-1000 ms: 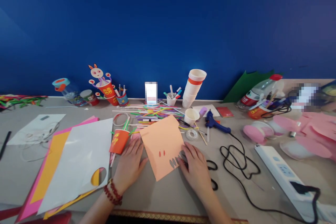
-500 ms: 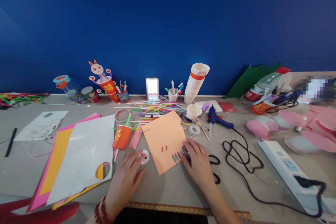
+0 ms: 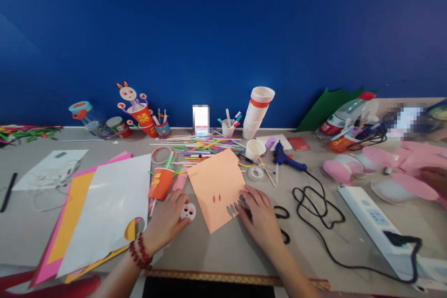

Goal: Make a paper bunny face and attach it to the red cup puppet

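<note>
My left hand (image 3: 166, 218) lies on the table with its thumb apart, open. Beside its thumb is a small white paper disc with a drawn face (image 3: 188, 212). Just beyond the fingers stands an orange-red paper cup (image 3: 161, 183) with straws in it. My right hand (image 3: 260, 214), fingers spread, rests over the right edge of a sheet of peach-coloured paper (image 3: 211, 174). Two small red-and-white slips and several grey leaf-shaped cutouts (image 3: 230, 211) lie on that sheet. Black scissors handles (image 3: 282, 213) show beyond my right hand; the blades are mostly hidden.
Coloured paper sheets (image 3: 108, 205) lie at left. Behind are loose straws (image 3: 195, 144), stacked paper cups (image 3: 257, 111) and a tape roll (image 3: 256, 174). At right are a blue glue gun (image 3: 288, 158), its cord, a power strip (image 3: 373, 223) and another person's hand (image 3: 434, 178).
My left hand has shifted left and forward toward the cup, baring more of the face disc. My right hand stays nearly still. Another person's hand has appeared at the right edge.
</note>
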Tool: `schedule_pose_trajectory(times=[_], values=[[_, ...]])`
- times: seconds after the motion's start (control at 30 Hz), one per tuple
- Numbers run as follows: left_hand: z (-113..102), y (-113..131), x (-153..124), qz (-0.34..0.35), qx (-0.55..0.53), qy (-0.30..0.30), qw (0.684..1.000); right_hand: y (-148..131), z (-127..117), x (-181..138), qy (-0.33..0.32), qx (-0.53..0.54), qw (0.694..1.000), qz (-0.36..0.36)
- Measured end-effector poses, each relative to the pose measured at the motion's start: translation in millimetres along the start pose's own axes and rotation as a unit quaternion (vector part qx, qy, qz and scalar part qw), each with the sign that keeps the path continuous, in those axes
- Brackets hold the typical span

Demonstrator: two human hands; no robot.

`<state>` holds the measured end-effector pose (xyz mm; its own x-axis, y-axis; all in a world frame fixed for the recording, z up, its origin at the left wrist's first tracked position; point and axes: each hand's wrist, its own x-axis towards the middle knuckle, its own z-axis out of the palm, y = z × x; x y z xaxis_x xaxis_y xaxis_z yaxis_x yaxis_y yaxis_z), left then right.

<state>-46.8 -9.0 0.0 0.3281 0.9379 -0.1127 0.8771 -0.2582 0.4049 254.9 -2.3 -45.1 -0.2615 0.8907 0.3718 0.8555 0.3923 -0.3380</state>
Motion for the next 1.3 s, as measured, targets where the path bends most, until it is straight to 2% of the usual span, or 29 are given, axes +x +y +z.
schedule_pose_trajectory(times=[0.1,0.23,0.33,0.4,0.47,0.57,0.63,0.7,0.8,0.83,0.93,1.03,1.1,1.17,1.3], values=[[4.0,-0.3,-2.2,-0.021,-0.023,0.015,0.999,-0.6,-1.8,0.5,0.002,0.006,1.0,-0.005],[11.4,2.8,-7.1,-0.07,-0.083,0.005,0.994,-5.3,-8.3,4.0,0.007,0.036,0.999,-0.015],[14.2,11.1,-8.1,-0.066,-0.167,0.004,0.984,-17.2,-17.0,7.0,-0.004,0.097,0.995,-0.018],[14.8,19.9,-6.2,-0.048,-0.261,0.004,0.964,-30.3,-23.1,8.2,-0.026,0.17,0.985,-0.008],[15.0,30.1,-2.5,-0.024,-0.371,-0.004,0.928,-45.5,-27.1,8.8,-0.072,0.284,0.956,0.014],[15.2,44.2,4.8,0.013,-0.472,-0.014,0.881,-65.4,-26.4,9.6,-0.16,0.469,0.862,0.105],[15.8,51.0,8.8,0.036,-0.476,-0.003,0.879,-72.7,-22.1,10.4,-0.155,0.528,0.817,0.174],[17.0,55.6,10.7,0.054,-0.428,0.051,0.901,-74.9,-17.1,11.2,-0.13,0.55,0.797,0.213],[20.1,60.7,8.7,0.085,-0.285,0.17,0.94,-73.8,-12.9,11.3,-0.082,0.553,0.796,0.231],[21.6,62.2,7.1,0.1,-0.243,0.19,0.946,-73.6,-12.6,10.9,-0.061,0.549,0.801,0.232],[26.7,67.2,2.5,0.141,-0.201,0.188,0.951,-75.6,-14.7,9.2,-0.007,0.537,0.816,0.213],[32.3,72.2,2.0,0.145,-0.248,0.179,0.941,-79.4,-18.5,7.3,0.016,0.536,0.828,0.167],[35.5,75.8,4.2,0.129,-0.306,0.171,0.928,-80.8,-20.6,6.7,0.025,0.528,0.837,0.141],[37.7,79.8,7.6,0.096,-0.397,0.143,0.901,-80.7,-22.2,6.7,0.037,0.512,0.85,0.122],[37.6,87.7,13.8,0.017,-0.571,0.086,0.816,-78.1,-23.1,7.1,0.038,0.476,0.875,0.086]])
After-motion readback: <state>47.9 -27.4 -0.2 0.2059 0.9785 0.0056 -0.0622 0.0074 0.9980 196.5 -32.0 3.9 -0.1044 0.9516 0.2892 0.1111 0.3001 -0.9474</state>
